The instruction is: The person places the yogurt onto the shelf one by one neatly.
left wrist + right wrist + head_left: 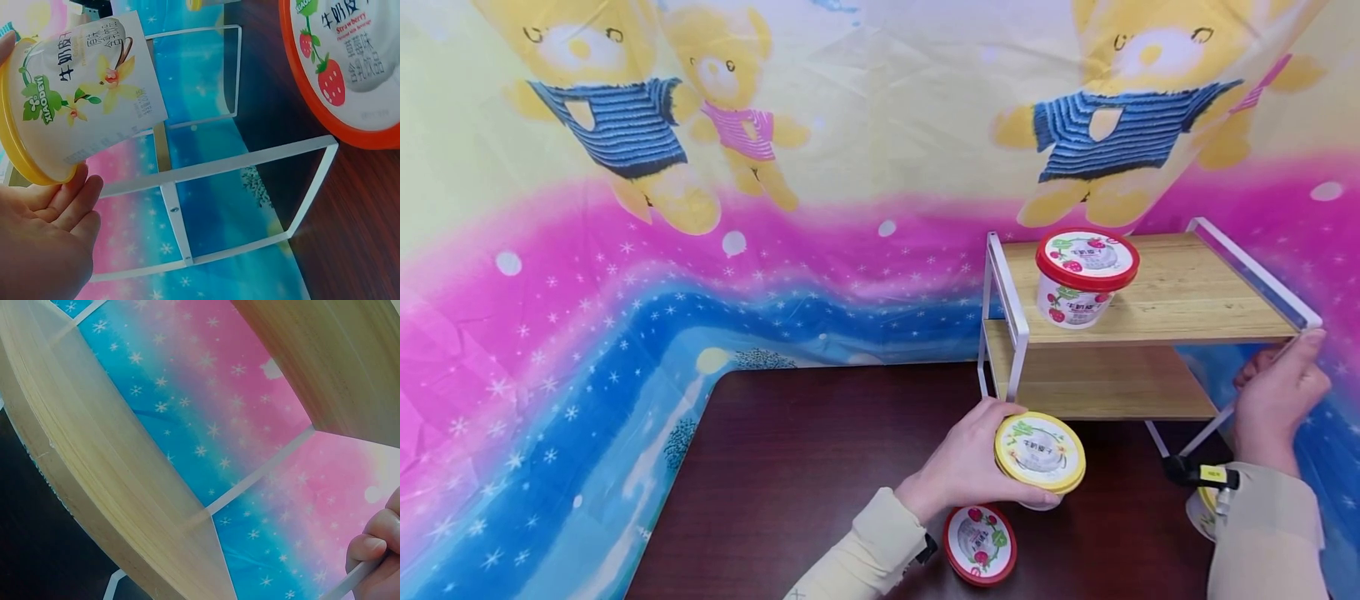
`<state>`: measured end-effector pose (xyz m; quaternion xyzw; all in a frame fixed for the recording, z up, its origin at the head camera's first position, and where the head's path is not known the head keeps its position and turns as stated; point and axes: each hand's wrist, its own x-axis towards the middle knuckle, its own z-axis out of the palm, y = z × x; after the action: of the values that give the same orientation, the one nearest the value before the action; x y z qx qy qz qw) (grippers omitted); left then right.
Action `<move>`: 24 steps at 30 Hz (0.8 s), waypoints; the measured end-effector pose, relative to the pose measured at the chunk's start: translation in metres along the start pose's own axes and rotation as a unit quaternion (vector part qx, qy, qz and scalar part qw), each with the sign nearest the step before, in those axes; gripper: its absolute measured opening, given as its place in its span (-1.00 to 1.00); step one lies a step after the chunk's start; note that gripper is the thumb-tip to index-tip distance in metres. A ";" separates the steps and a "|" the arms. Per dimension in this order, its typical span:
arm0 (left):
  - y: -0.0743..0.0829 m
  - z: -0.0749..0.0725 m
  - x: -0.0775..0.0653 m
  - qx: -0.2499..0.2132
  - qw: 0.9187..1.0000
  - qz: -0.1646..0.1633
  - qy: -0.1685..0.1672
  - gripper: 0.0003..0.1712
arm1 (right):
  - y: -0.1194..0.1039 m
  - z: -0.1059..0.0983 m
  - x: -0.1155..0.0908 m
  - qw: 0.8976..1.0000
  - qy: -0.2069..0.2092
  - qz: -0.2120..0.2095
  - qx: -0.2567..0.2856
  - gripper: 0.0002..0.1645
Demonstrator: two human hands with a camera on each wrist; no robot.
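Observation:
My left hand [973, 458] grips a yellow-lidded tub [1040, 452] at its rim, in front of a two-tier wooden shelf [1187, 292] with a white metal frame. The left wrist view shows the same tub [81, 94] tipped on its side, with vanilla flowers printed on it. At the shelf's front right corner, my right hand [1281, 396] holds the white frame; in the right wrist view its fingers [369, 547] curl round the bar. A red-lidded strawberry tub [1084, 279] stands on the top board, towards the left.
Another red-lidded tub [980, 546] stands on the dark table [790, 467] just below my left hand. Partly hidden by my right sleeve is a second yellow-lidded tub [1204, 512]. Behind the shelf hangs a bear-print cloth [865, 183].

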<state>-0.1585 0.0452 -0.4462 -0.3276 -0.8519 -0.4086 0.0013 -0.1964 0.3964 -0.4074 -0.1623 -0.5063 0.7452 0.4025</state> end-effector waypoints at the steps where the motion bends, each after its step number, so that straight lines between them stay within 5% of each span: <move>1: 0.001 0.001 0.001 0.000 1.000 -0.001 -0.004 0.06 | 0.000 0.000 0.000 1.000 -0.001 0.000 0.000 -0.28; 24: 0.015 0.017 0.017 0.015 0.999 0.007 -0.032 0.05 | -0.002 -0.002 -0.002 0.999 0.004 0.011 -0.031 -0.28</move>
<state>-0.1591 0.0731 -0.4426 -0.3466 -0.8553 -0.3849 -0.0178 -0.1930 0.3969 -0.4065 -0.1832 -0.5257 0.7328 0.3913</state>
